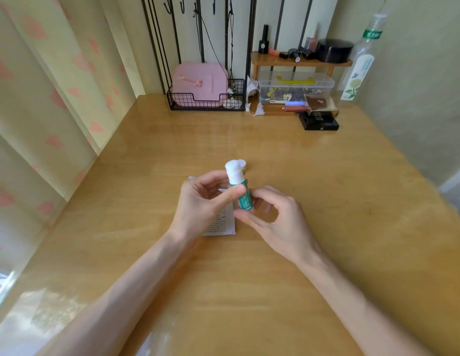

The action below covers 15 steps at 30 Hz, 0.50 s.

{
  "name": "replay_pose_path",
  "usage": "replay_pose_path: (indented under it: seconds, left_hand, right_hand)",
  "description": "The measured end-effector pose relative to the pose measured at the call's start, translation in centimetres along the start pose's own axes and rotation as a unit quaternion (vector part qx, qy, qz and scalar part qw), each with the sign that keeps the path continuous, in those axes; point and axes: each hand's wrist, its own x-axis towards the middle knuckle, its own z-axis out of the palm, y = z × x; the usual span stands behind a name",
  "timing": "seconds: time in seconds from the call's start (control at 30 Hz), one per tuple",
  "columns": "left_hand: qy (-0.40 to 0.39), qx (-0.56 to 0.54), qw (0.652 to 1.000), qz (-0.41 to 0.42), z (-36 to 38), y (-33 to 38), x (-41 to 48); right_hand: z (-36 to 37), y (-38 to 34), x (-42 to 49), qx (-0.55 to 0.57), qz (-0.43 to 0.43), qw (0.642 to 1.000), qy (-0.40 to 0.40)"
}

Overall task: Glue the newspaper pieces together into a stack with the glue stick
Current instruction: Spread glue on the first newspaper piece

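You are holding the glue stick (pixel 243 201) over the newspaper pieces (pixel 223 224) at mid-table (pixel 339 206), near upright, with its white end leaning up-left and its green barrel below. Your left hand (pixel 204 201) is pinching the barrel and your right hand (pixel 275 217) is pinching the base.

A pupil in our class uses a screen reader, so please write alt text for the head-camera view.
The left hand grips the middle of a green-and-white glue stick and the right hand pinches its base, above newspaper pieces on a wooden table. A wire basket and a cluttered shelf stand at the far edge.
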Motion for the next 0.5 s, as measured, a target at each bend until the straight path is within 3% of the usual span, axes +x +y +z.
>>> replay_pose_path:
  seconds: [0.2,0.5]
  left_hand:
    - [-0.02,0.083,0.996,0.001,1.4,0.1,1.6]
    - [0.022,0.138,0.99,0.0,-0.7,-1.5,2.3]
  right_hand:
    - [-1.2,0.7,2.2,0.024,0.081,0.995,0.056]
    - [-1.3,4.9,6.7,-0.075,0.171,0.974,0.128]
